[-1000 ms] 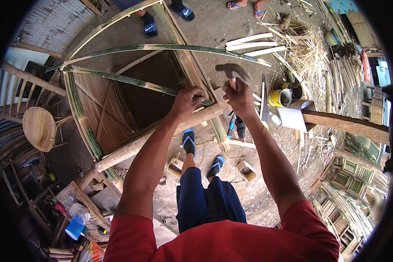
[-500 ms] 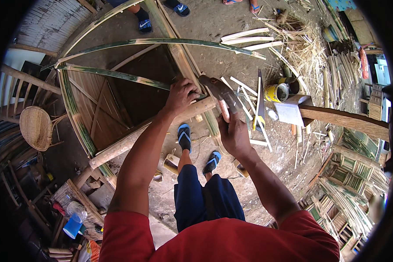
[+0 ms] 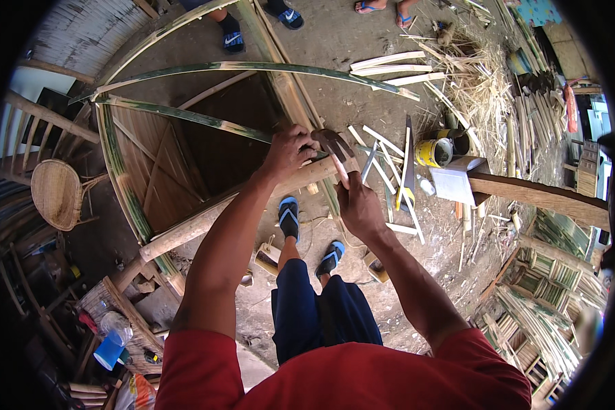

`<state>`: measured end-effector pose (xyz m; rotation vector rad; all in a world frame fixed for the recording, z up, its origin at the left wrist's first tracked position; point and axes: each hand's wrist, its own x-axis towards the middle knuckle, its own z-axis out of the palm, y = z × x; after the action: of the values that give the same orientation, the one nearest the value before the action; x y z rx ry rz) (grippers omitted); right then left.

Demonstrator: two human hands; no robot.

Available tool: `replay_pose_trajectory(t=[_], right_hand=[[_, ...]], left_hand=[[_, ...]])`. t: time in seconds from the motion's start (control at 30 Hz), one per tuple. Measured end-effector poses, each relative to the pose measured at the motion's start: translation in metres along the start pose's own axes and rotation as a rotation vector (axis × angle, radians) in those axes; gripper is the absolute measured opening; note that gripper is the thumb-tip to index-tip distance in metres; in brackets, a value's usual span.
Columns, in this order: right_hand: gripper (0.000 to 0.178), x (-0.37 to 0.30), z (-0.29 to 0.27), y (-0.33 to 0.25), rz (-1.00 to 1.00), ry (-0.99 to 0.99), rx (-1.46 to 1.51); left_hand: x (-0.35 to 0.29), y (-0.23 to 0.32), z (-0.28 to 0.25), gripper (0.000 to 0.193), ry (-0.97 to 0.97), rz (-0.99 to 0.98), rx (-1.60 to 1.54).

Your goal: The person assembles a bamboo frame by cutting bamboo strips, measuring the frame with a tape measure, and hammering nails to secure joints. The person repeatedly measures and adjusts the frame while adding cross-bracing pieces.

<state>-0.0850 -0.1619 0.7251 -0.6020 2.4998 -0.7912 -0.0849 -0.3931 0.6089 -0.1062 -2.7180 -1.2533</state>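
My right hand [image 3: 360,208] is closed round the handle of a claw hammer [image 3: 334,145], whose dark head is by the corner of a bamboo frame. Just left of it, my left hand [image 3: 290,154] is closed at the end of a green split-bamboo strip [image 3: 205,121]. Whether a nail sits between its fingertips I cannot tell. That strip's end lies over a thick pale pole [image 3: 191,229] at the frame's near side. A second, longer bamboo strip [image 3: 253,66] bows across farther out, apart from my hands. Woven panels show inside the frame.
A handsaw [image 3: 408,164] and loose bamboo slats lie right of the hammer. Beyond stand a yellow can [image 3: 428,152] and a wooden beam [image 3: 540,195]. Shavings [image 3: 475,82] pile up farther out. Another person's slippered feet [image 3: 233,42] are past the frame. A wicker seat [image 3: 56,195] is at left.
The hammer has shifted slightly left, its head now closer to my left hand. My left hand stays at the strip's end. The whole view has shifted a little.
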Motion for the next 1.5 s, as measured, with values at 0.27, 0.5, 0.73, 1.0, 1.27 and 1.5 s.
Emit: replay_pose_trajectory(t=[0.27, 0.5, 0.73, 1.0, 1.27, 1.5], right_hand=[[0.024, -0.001, 0.012, 0.009, -0.035, 0.096, 0.039], [0.024, 0.001, 0.018, 0.014, -0.003, 0.070, -0.027], [0.023, -0.003, 0.020, 0.016, 0.006, 0.064, -0.009], [0.022, 0.012, 0.021, 0.020, 0.115, 0.078, 0.165], [0.011, 0.007, 0.019, -0.008, 0.377, 0.103, 1.008], [0.014, 0.001, 0.034, -0.004, 0.347, 0.140, 0.829]], left_hand=[[0.003, 0.006, -0.003, 0.035, 0.103, -0.034, -0.088], [0.005, 0.002, -0.002, 0.040, 0.141, -0.037, -0.134], [0.001, -0.001, 0.004, 0.040, 0.206, -0.029, -0.093], [0.005, 0.014, -0.013, 0.036, 0.082, -0.081, -0.259], [-0.047, 0.099, 0.006, 0.029, 0.017, -0.334, -0.827], [-0.065, 0.104, 0.011, 0.028, 0.166, -0.384, -0.608]])
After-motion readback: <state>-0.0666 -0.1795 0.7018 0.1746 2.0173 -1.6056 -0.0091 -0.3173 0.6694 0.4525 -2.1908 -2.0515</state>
